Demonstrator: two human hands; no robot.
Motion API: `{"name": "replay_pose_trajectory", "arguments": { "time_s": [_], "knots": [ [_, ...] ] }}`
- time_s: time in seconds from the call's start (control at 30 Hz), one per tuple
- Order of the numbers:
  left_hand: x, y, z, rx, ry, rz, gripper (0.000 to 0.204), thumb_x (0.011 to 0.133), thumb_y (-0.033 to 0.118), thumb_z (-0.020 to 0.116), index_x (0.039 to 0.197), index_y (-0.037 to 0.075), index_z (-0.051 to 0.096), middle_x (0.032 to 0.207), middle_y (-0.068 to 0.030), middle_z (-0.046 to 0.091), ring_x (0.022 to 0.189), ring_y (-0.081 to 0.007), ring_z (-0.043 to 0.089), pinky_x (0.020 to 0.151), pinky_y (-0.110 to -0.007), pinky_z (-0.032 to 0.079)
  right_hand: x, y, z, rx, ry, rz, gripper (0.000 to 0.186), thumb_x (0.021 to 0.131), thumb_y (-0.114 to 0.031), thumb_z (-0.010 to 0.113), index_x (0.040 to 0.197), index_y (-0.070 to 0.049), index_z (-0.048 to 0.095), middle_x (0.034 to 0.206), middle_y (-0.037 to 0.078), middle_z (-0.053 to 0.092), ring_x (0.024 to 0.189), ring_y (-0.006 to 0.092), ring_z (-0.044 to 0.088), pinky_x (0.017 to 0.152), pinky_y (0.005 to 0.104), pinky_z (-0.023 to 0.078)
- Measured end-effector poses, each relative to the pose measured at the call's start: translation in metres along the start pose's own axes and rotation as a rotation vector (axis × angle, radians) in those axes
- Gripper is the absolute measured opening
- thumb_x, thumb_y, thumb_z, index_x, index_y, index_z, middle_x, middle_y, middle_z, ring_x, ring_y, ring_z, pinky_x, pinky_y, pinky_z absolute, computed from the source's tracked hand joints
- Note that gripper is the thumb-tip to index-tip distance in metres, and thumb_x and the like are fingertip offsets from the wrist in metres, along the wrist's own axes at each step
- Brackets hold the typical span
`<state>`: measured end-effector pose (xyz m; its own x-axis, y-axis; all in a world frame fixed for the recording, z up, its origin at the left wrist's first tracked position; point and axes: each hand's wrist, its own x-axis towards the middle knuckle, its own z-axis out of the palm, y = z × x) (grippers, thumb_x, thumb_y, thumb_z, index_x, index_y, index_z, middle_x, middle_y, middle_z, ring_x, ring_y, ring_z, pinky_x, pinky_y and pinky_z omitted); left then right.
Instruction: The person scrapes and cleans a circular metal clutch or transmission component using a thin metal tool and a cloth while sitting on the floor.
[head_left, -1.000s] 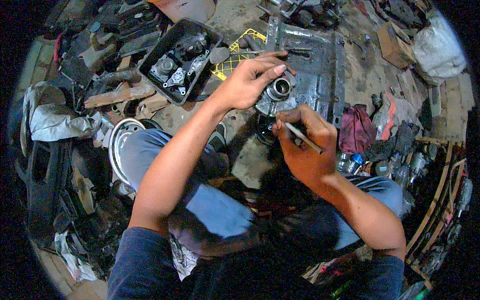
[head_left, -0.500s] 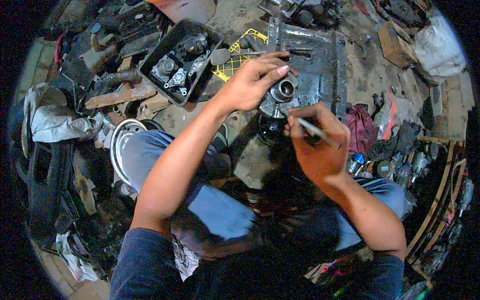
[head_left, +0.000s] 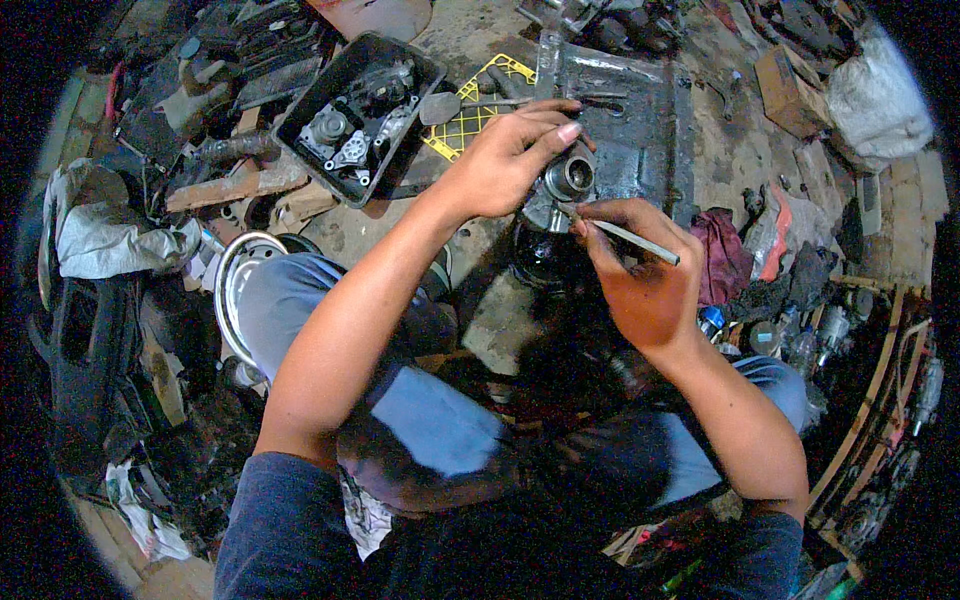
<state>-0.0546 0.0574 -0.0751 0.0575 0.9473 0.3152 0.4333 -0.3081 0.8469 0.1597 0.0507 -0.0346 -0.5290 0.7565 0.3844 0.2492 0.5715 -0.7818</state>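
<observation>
A metal machine part with a round, hollow collar (head_left: 571,175) is in front of me, above a dark, glossy round piece (head_left: 540,250). My left hand (head_left: 512,160) is closed over the far left side of the part, thumb bent beside the collar. In a pinch between thumb and fingers, my right hand (head_left: 645,265) holds a thin grey metal rod (head_left: 640,243) like a pen. The rod's far end meets the part just below the collar; its tip is too small to make out.
A black tray (head_left: 290,140) with several metal parts stands at the far left, beside a yellow plastic grid (head_left: 462,130). Beyond my hands lies an oily dark metal sheet (head_left: 640,130). A maroon cloth (head_left: 725,255) and several bottles are at right, a wheel rim (head_left: 228,290) at left.
My right hand was smeared by motion and now shows sharply, the rod steady and lying flatter. My left hand keeps its hold on the part. The whole view has shifted slightly.
</observation>
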Motion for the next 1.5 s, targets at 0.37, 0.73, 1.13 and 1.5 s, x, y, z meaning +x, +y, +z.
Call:
{"name": "replay_pose_trajectory", "arguments": {
  "time_s": [0.37, 0.73, 1.13, 1.5],
  "knots": [
    [-0.002, 0.001, 0.002, 0.017, 0.002, -0.009, 0.041, 0.105, 0.031, 0.051, 0.102, -0.002, 0.075, 0.113, -0.0191, 0.072, 0.131, -0.0351, 0.054, 0.110, -0.043, 0.041, -0.021, 0.018, 0.014, -0.239, -0.141, -0.420, 0.027, 0.087, -0.002, 0.061, 0.114, -0.001, 0.062, 0.109, 0.021, 0.065, 0.092, 0.0365, 0.068, 0.078, 0.0420, 0.057],
    [0.000, 0.000, -0.005, 0.025, -0.044, -0.072, 0.040, 0.106, 0.031, 0.049, 0.112, 0.000, 0.073, 0.129, -0.0201, 0.066, 0.135, -0.0326, 0.051, 0.114, -0.042, 0.036, 0.020, 0.000, -0.010, 0.187, -0.314, 0.364, 0.010, 0.087, -0.010, 0.072, 0.092, -0.002, 0.073, 0.085, 0.013, 0.073, 0.078, 0.0244, 0.071, 0.072, 0.0341, 0.053],
    [0.001, -0.002, -0.001, 0.049, -0.057, -0.030, 0.039, 0.106, 0.031, 0.050, 0.110, 0.000, 0.074, 0.122, -0.0180, 0.070, 0.136, -0.0329, 0.051, 0.114, -0.043, 0.036, 0.005, -0.005, -0.022, -0.030, -0.100, 0.072, 0.009, 0.087, -0.006, 0.071, 0.095, -0.001, 0.072, 0.089, 0.017, 0.073, 0.083, 0.0304, 0.073, 0.074, 0.0368, 0.056],
    [0.000, -0.006, 0.004, 0.043, 0.026, 0.013, 0.037, 0.103, 0.029, 0.055, 0.103, -0.003, 0.074, 0.113, -0.0183, 0.072, 0.131, -0.0346, 0.056, 0.108, -0.044, 0.043, 0.001, -0.002, -0.022, 0.016, -0.239, -0.154, 0.021, 0.085, 0.004, 0.069, 0.105, -0.001, 0.069, 0.098, 0.018, 0.070, 0.088, 0.0353, 0.070, 0.078, 0.0399, 0.057]
  ]
}}
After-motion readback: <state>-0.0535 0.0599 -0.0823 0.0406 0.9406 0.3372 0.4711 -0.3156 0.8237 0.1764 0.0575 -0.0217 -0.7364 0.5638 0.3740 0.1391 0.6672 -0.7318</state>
